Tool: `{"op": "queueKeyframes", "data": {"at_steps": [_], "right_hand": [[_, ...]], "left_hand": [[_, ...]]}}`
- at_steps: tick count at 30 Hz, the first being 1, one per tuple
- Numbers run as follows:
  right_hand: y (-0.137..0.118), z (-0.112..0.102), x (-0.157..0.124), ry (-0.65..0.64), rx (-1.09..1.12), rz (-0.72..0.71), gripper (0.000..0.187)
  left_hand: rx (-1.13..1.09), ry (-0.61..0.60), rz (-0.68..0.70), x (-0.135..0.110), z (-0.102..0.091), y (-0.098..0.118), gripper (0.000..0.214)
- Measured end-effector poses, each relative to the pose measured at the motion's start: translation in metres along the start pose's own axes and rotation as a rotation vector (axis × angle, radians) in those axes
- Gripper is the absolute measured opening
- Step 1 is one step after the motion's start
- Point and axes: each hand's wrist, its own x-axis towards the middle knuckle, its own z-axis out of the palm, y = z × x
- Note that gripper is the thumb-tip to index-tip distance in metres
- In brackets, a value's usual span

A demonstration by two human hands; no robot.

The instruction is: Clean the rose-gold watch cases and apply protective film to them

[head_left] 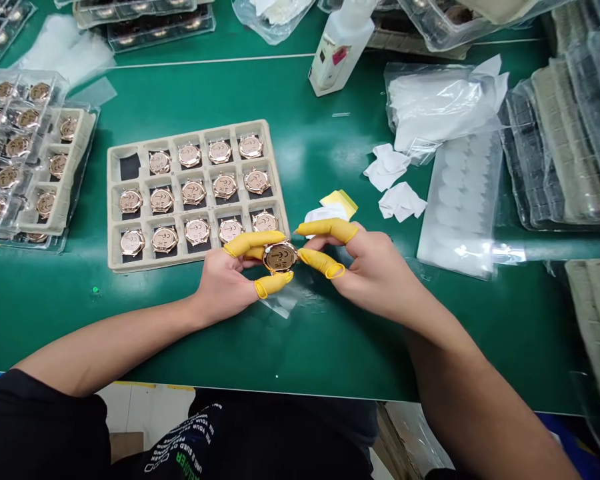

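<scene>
A rose-gold watch case [280, 257] is pinched between the thumb and fingers of my left hand [233, 277], its engraved back facing up. Yellow finger cots cover fingertips on both hands. My right hand [363, 260] is at the right edge of the case, thumb and index finger apart; the thumb tip is at the rim, and I cannot tell whether it presses on it. Just behind my left hand lies a beige tray [190, 262] of similar watch cases [193, 193], one per compartment, with the back-left compartment [129, 167] showing only a dark pad.
Stacked trays of watch cases [17, 143] stand at left. White cloths [403, 201], a yellow-and-white piece [337, 205], a bagged white bundle [430, 107] and a sheet of round pieces [457, 207] lie right. A white bottle [341, 50] stands behind; stacked trays [565, 133] line the far right.
</scene>
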Motion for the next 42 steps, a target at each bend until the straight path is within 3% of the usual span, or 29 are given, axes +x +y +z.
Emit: {"op": "queueKeyframes", "data": {"at_steps": [5,8,13,20,26,31,38,42], "right_hand": [[-0.001,0.001,0.002,0.013,-0.108,-0.143,0.006],[0.002,0.008,0.001,0.065,-0.222,-0.188,0.007],[0.009,0.021,0.002,0.201,-0.327,-0.155,0.010],[0.001,0.004,0.002,0.061,-0.136,-0.094,0.014],[-0.002,0.000,0.003,0.014,-0.130,-0.120,0.004],[0.000,0.006,0.002,0.108,-0.166,-0.098,0.013],[0.008,0.016,0.000,0.183,-0.188,0.057,0.019],[0.003,0.003,0.002,0.489,-0.120,0.024,0.009]], "left_hand": [[-0.008,-0.010,0.026,-0.001,0.000,-0.002,0.049],[-0.036,-0.024,0.033,-0.001,0.000,-0.001,0.051],[-0.017,-0.061,-0.075,-0.001,0.000,0.001,0.053],[-0.028,-0.052,-0.071,-0.002,-0.001,-0.001,0.054],[0.034,-0.074,-0.013,-0.002,-0.003,0.000,0.051],[0.016,-0.069,-0.052,0.000,-0.001,0.003,0.053],[-0.055,-0.087,-0.131,0.000,0.000,0.004,0.057],[-0.119,-0.049,-0.249,0.003,0.001,0.005,0.058]]}}
